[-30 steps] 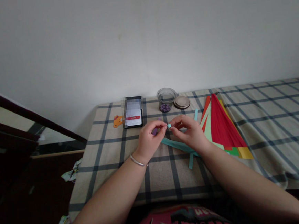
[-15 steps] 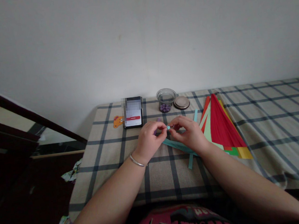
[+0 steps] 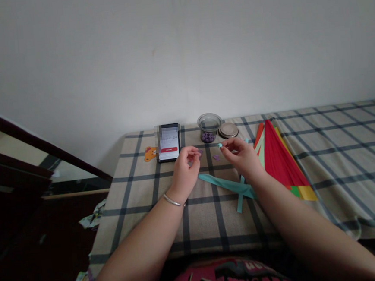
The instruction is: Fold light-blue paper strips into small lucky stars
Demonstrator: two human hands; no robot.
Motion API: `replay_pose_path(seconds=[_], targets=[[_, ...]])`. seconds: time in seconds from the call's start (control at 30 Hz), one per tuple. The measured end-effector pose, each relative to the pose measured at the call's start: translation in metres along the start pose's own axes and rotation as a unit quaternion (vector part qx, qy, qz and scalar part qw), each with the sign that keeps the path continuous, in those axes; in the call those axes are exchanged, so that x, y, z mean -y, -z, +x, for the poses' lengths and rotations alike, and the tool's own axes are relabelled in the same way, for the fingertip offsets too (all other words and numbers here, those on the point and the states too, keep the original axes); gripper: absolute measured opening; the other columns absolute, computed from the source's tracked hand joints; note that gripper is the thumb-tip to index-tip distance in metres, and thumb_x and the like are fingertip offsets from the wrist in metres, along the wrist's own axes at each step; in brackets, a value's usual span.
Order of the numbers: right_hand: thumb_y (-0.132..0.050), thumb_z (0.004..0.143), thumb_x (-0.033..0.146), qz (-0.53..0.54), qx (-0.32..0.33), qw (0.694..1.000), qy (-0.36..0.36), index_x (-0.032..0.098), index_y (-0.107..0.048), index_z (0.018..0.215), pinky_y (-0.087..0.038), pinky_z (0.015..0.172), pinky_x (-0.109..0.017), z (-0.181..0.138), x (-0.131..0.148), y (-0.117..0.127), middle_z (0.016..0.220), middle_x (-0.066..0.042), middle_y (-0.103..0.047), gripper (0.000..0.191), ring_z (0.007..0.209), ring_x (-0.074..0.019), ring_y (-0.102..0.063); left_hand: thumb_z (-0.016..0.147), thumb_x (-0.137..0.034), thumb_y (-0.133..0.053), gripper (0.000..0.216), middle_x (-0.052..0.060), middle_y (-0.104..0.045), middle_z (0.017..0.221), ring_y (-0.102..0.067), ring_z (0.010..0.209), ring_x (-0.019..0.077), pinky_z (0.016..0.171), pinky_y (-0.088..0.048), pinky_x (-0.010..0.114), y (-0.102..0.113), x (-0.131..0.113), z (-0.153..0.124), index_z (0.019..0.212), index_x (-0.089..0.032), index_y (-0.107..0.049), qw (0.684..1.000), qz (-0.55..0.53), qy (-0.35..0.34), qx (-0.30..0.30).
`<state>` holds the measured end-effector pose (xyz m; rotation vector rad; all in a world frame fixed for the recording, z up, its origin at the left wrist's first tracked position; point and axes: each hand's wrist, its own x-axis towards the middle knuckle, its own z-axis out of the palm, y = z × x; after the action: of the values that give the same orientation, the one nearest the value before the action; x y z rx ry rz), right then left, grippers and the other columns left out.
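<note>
My right hand (image 3: 243,158) pinches a tiny teal folded paper star (image 3: 220,145) at its fingertips, above the checked cloth. My left hand (image 3: 186,170) hovers a short way to the left with its fingers curled and nothing visible in them. Two small purple paper stars (image 3: 216,157) lie on the cloth between the hands. Teal paper strips (image 3: 225,183) lie under and in front of my right wrist. A clear jar (image 3: 209,128) with purple stars in it stands just beyond the hands, its lid (image 3: 228,130) beside it.
A phone (image 3: 168,142) with a lit screen lies at the back left, an orange bear-shaped tag (image 3: 150,153) next to it. A fan of red, green, yellow and orange paper strips (image 3: 278,157) lies to the right. The table's left edge drops to a dark floor with paper scraps.
The hands held the teal star together; now they have parted. My right hand keeps the star and has moved back toward the jar, and my left hand has let go.
</note>
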<state>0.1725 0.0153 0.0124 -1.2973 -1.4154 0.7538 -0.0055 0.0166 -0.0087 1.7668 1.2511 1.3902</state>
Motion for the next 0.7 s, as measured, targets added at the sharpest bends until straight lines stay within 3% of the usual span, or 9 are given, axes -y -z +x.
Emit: replay_pose_path(seconds=[0.17, 0.37, 0.5, 0.7], targets=[[-0.063, 0.075, 0.043, -0.012, -0.054, 0.998, 0.011, 0.018, -0.062, 0.08, -0.039, 0.052, -0.025, 0.017, 0.008, 0.009, 0.064, 0.001, -0.054, 0.026, 0.057, -0.012, -0.046, 0.083, -0.007, -0.049, 0.017, 0.005, -0.066, 0.088, -0.064, 0.084, 0.0144, 0.075, -0.051, 0.028, 0.0, 0.004, 0.0, 0.096, -0.017, -0.054, 1.0, 0.009, -0.001, 0.007], [-0.065, 0.072, 0.048, 0.034, -0.077, 0.996, 0.018, 0.02, -0.06, 0.082, -0.037, 0.051, -0.025, 0.045, 0.011, 0.011, 0.06, 0.002, -0.052, 0.03, 0.053, -0.012, -0.045, 0.081, -0.008, -0.054, 0.017, 0.005, -0.068, 0.091, -0.063, 0.086, 0.0174, 0.082, -0.051, 0.034, 0.001, -0.004, -0.003, 0.095, -0.017, -0.06, 0.985, 0.106, -0.084, 0.105], [-0.063, 0.073, 0.048, 0.007, -0.05, 0.998, 0.03, 0.02, -0.06, 0.083, -0.03, 0.047, -0.025, 0.06, 0.008, 0.006, 0.055, 0.004, -0.046, 0.03, 0.048, -0.0106, -0.04, 0.082, -0.019, -0.063, 0.012, 0.004, -0.069, 0.094, -0.063, 0.093, 0.0198, 0.089, -0.048, 0.039, 0.004, -0.011, -0.003, 0.095, -0.02, -0.063, 0.964, 0.129, -0.135, 0.188], [-0.06, 0.077, 0.04, -0.108, -0.048, 0.992, 0.043, 0.018, -0.066, 0.084, -0.03, 0.049, -0.024, 0.067, 0.001, -0.002, 0.055, 0.003, -0.049, 0.024, 0.05, -0.0108, -0.043, 0.067, -0.044, -0.079, 0.035, 0.006, -0.066, 0.105, -0.055, 0.103, 0.0253, 0.094, -0.043, 0.042, 0.006, -0.014, -0.003, 0.092, -0.022, -0.068, 0.931, 0.205, -0.147, 0.263]])
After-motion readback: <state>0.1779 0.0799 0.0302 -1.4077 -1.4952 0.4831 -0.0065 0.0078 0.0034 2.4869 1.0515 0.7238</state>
